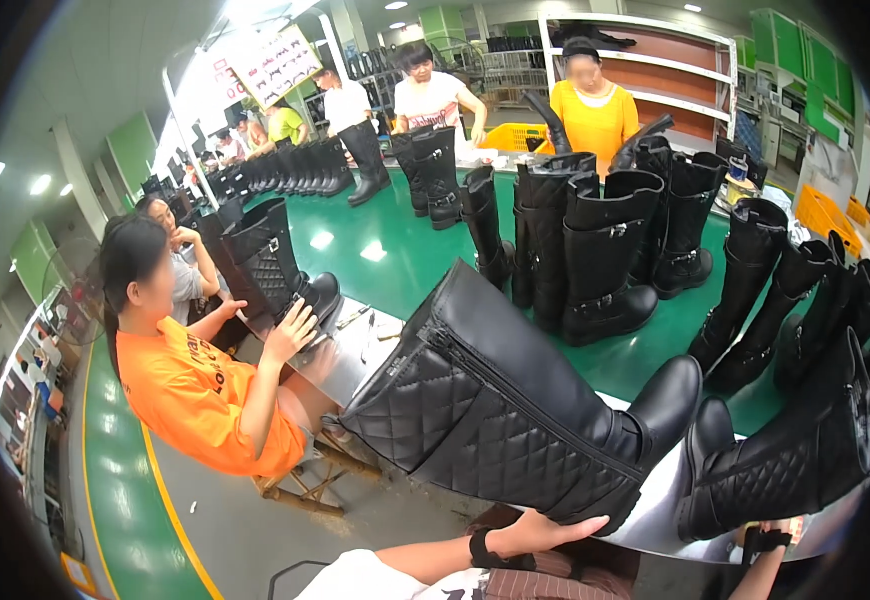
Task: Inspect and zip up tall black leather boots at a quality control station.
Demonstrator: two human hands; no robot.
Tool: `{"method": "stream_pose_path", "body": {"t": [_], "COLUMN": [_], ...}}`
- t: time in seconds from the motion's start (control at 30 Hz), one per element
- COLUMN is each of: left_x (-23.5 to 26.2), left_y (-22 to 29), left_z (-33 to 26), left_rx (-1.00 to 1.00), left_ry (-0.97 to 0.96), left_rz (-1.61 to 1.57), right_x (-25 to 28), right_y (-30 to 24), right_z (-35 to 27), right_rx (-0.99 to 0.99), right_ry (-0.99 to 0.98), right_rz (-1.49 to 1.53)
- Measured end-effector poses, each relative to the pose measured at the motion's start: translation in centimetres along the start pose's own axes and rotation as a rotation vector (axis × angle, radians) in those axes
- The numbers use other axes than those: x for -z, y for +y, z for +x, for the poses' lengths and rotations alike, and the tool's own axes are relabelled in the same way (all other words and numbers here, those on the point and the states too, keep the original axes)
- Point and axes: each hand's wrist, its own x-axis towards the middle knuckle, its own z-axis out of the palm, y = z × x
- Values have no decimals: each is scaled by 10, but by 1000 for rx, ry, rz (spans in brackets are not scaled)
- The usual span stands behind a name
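A tall black boot [500, 390] with a quilted shaft and a long side zipper lies tilted across the front of the work surface. Its toe points right and its open top is at the left. My left hand [550, 530], with a dark band at the wrist, grips this boot at the heel and sole from below. A second quilted black boot [780, 475] leans beside it at the right, toe toward the first one. My right hand [781, 526] is at the lower right, just below the second boot's shaft; its fingers are mostly hidden.
Several black boots [600, 250] stand on the green table [395, 240]. At the left, a person in an orange shirt [200, 390] handles another boot [267, 260]. Across the table works a person in yellow [595, 115]. A metal sheet [655, 500] lies under my boots.
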Motion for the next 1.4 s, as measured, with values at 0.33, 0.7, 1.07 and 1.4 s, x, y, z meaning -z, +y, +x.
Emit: {"method": "stream_pose_path", "body": {"t": [0.33, 0.7, 1.07, 1.4], "left_x": [10, 15, 21, 1], "left_y": [0, -9, -1, 11], "left_z": [-5, -17, -18, 21], "left_rx": [63, 29, 425, 475], "left_ry": [-66, -211, -353, -155], "left_rz": [9, 99, -14, 44], "right_x": [100, 49, 20, 147], "right_y": [-32, -227, -234, -135], "right_z": [-41, -96, -88, -117], "right_rx": [17, 121, 105, 374], "right_ry": [747, -82, -70, 773], "right_rz": [418, 763, 742, 185]}}
